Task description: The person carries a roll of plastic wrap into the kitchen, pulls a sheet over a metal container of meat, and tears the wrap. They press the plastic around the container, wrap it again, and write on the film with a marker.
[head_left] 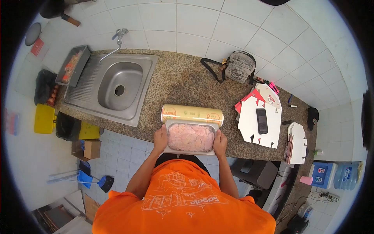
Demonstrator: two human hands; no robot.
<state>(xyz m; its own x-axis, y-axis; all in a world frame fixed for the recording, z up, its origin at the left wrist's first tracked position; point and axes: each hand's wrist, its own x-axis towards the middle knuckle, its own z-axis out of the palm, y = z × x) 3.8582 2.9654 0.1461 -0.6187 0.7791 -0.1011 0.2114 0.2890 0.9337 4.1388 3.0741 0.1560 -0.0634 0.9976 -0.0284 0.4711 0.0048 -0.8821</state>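
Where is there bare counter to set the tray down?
The widest bare patch of counter, beyond and left of the tray, lies between the sink, wrap roll and shoulder bag. A narrower gap separates the roll from the white cardboard. The counter is crowded right of that gap, where a phone lies on the cardboard.

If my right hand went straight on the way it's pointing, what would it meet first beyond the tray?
Your right hand would probably meet the yellowish roll near its right end, just past the tray; depth is unclear.
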